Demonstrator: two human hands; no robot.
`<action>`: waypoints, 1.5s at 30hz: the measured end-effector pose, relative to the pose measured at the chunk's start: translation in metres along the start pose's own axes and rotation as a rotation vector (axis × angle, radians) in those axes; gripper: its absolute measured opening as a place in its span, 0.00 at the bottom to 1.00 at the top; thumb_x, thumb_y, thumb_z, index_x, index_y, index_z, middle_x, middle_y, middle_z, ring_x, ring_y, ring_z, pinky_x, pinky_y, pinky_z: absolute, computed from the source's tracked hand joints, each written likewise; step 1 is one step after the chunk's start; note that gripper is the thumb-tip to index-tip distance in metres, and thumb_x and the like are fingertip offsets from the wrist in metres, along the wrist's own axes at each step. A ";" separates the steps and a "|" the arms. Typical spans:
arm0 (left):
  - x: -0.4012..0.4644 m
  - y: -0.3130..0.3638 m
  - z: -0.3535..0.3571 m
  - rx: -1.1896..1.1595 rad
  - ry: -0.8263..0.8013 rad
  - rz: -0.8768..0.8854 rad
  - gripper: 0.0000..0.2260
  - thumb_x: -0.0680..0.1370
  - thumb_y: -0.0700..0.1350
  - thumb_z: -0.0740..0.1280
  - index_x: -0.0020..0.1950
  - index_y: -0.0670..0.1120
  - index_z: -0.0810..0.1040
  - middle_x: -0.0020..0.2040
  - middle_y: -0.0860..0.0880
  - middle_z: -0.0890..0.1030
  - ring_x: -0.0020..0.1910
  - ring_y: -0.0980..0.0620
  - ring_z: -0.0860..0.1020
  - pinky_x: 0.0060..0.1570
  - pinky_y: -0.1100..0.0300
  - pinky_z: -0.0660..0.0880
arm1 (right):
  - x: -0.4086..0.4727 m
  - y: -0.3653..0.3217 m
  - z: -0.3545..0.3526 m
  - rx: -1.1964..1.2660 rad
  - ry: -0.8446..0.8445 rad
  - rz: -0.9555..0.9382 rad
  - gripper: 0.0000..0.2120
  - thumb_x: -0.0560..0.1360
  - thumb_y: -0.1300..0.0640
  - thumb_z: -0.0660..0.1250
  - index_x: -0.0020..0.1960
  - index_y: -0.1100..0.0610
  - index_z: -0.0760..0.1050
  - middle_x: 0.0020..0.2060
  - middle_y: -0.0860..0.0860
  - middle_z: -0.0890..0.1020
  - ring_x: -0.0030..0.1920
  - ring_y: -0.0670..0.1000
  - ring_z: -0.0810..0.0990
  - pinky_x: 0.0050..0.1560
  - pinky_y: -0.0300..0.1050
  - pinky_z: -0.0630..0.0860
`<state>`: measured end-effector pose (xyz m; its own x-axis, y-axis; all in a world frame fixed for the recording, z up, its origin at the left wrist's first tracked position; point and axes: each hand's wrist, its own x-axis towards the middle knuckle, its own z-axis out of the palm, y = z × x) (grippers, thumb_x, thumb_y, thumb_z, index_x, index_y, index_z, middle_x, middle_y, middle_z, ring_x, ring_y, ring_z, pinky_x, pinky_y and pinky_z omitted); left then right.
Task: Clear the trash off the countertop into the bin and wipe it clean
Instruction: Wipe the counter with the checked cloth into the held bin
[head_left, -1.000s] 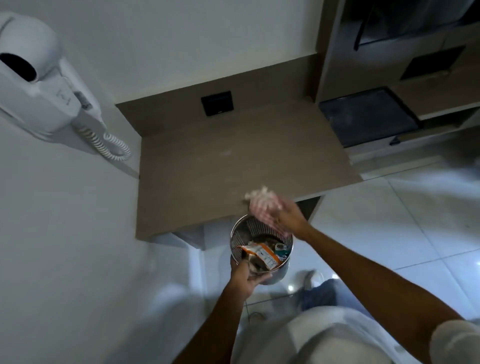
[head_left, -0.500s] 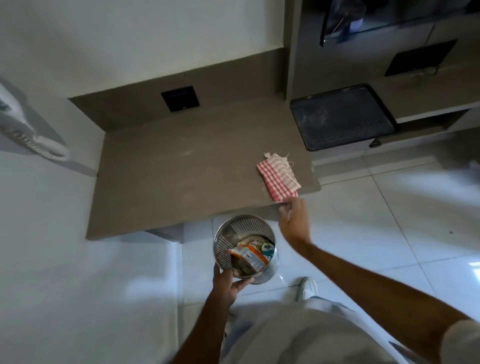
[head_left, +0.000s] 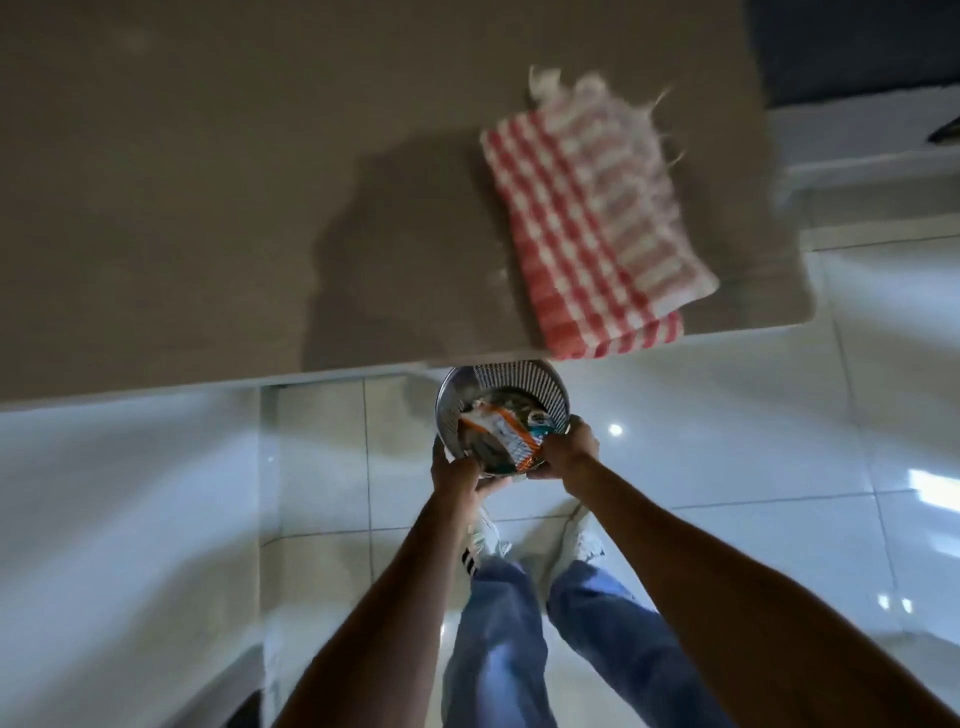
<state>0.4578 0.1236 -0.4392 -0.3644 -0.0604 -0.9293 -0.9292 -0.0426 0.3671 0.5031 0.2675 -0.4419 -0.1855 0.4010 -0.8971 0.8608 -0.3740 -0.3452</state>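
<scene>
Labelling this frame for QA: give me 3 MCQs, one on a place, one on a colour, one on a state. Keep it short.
1. Where does the cloth lie?
A. in the bin
B. on the countertop, near its front right corner
C. on the floor

2. The cloth's check is:
A. blue and white
B. green and yellow
C. red and white

3. How is the bin held?
A. by both hands
B. by one hand
C. by neither

Key: B, it rests on the counter, one edge over the front; C, red-white squares show; A, the left hand and right hand each have a grip on its rim.
</scene>
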 end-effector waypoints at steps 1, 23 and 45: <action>0.022 -0.003 0.006 0.030 -0.004 0.021 0.28 0.79 0.33 0.68 0.74 0.55 0.70 0.72 0.40 0.77 0.62 0.32 0.82 0.43 0.41 0.86 | 0.023 0.005 0.006 0.030 0.004 0.004 0.20 0.75 0.62 0.71 0.66 0.58 0.73 0.62 0.62 0.81 0.51 0.67 0.86 0.39 0.65 0.85; -0.277 0.062 -0.033 0.925 0.047 1.568 0.19 0.81 0.44 0.63 0.72 0.50 0.75 0.75 0.47 0.75 0.79 0.47 0.67 0.79 0.58 0.61 | -0.295 -0.111 -0.090 -0.487 0.474 -1.653 0.17 0.83 0.54 0.54 0.66 0.54 0.76 0.67 0.53 0.79 0.70 0.57 0.75 0.71 0.47 0.68; -0.302 0.234 0.019 1.399 0.015 1.535 0.22 0.85 0.45 0.60 0.79 0.41 0.68 0.81 0.39 0.64 0.83 0.38 0.55 0.82 0.42 0.55 | -0.262 -0.193 -0.188 -1.130 0.324 -1.229 0.27 0.85 0.50 0.54 0.82 0.49 0.55 0.83 0.51 0.56 0.83 0.56 0.53 0.81 0.57 0.57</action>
<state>0.3486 0.1508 -0.0737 -0.7214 0.6917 0.0343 0.6464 0.6547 0.3919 0.4742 0.3917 -0.0882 -0.9759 0.1740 -0.1315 0.2032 0.9442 -0.2592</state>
